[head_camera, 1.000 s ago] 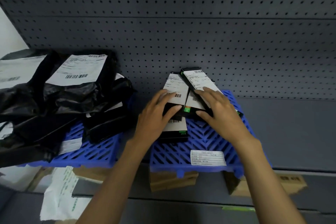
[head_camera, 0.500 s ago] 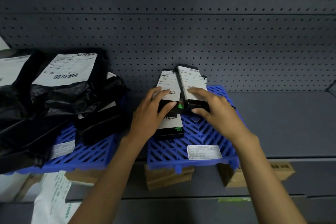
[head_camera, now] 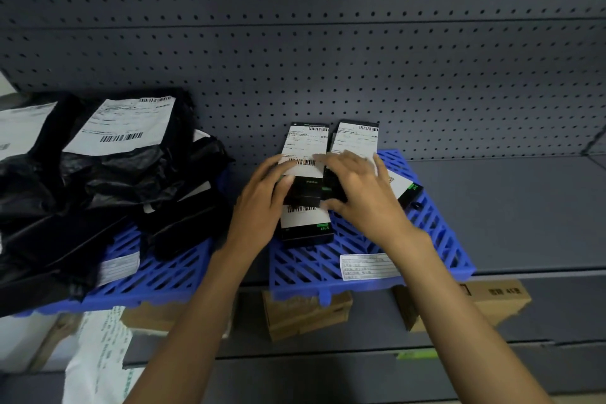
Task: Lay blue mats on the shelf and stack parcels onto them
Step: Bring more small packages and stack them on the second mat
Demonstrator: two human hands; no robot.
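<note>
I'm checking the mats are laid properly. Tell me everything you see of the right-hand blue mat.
The right blue mat is a plastic-looking lattice of slanted slots, lying flat on the grey shelf and reaching its front edge. A white printed label sticks near its front. Slim black boxes rest on its back half.

**Grey racking, low light**

Bkgd on my feed: the back of the bay is a dark grey pegboard panel w/ rows of small holes. A horizontal seam runs across its upper part. At its foot is the grey metal shelf, flat & matte. Below that I see a lower level in the same grey. Brown cardboard cartons sit on it, partly under the upper deck. There's a small green tag on the front rail. Far left: a sliver of white wall. Light is dim, soft & bluish. Straight lines bow toward the frame edges.
</note>
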